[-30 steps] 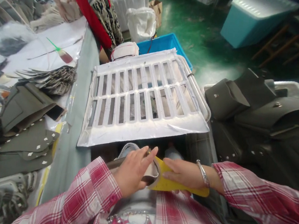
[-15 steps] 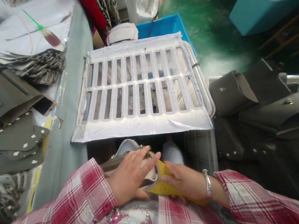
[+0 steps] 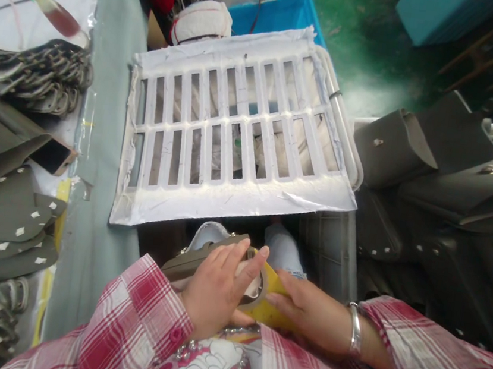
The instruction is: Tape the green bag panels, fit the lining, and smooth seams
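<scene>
My left hand point(image 3: 218, 286) is closed on a grey-olive bag piece point(image 3: 189, 261) in front of my waist, its fingers over a pale, curved strap end. Metal fittings show along the piece's upper edge. My right hand point(image 3: 309, 309) grips a flat yellow piece point(image 3: 273, 310) with its thumb and fingers. The yellow piece has a greyish rounded edge and meets the bag piece beside my left fingers. What lies beneath both hands is hidden.
A white slatted rack point(image 3: 237, 189) stands ahead. The left table carries straps with metal buckles point(image 3: 57, 77), olive panels point(image 3: 4, 214), a phone point(image 3: 54, 156) and a green-tipped bottle point(image 3: 58, 15). Olive bags point(image 3: 395, 146) are piled at right. A blue bin point(image 3: 285, 13) sits behind the rack.
The view has shifted, so the table and rack sit further left and higher. More of the bag piece shows above my left hand. Both hands keep their holds.
</scene>
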Action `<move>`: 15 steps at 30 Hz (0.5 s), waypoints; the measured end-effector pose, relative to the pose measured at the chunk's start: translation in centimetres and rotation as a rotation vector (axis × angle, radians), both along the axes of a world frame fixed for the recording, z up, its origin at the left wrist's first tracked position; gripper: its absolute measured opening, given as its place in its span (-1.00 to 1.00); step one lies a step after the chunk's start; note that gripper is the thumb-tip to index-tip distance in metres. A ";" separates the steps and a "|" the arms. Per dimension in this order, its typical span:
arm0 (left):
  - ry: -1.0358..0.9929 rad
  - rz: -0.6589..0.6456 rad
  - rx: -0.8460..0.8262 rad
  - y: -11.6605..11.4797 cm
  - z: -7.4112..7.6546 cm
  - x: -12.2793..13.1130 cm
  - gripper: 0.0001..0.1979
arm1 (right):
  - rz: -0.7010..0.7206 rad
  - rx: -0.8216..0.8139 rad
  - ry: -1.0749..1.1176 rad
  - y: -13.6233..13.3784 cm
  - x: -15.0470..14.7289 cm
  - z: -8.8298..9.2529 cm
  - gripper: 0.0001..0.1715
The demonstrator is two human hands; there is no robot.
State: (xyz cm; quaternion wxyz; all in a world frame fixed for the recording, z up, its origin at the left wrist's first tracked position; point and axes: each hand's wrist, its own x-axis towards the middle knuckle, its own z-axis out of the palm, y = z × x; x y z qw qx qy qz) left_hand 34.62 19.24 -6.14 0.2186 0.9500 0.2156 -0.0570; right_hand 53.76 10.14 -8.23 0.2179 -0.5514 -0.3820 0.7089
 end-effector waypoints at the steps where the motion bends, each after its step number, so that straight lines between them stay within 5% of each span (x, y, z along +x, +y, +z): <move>1: 0.007 -0.001 -0.005 0.1 0.0 0.0 0.27 | 0.022 -0.027 0.006 0.0 -0.2 0.2 -0.73; 6: -0.003 -0.008 -0.018 0.4 0.1 -0.3 0.32 | 0.033 -0.201 0.051 0.1 -1.1 1.4 -0.76; 15: -0.020 -0.024 0.026 -0.1 0.8 -0.8 0.26 | 0.003 -0.155 0.047 -0.3 -1.8 2.2 -0.72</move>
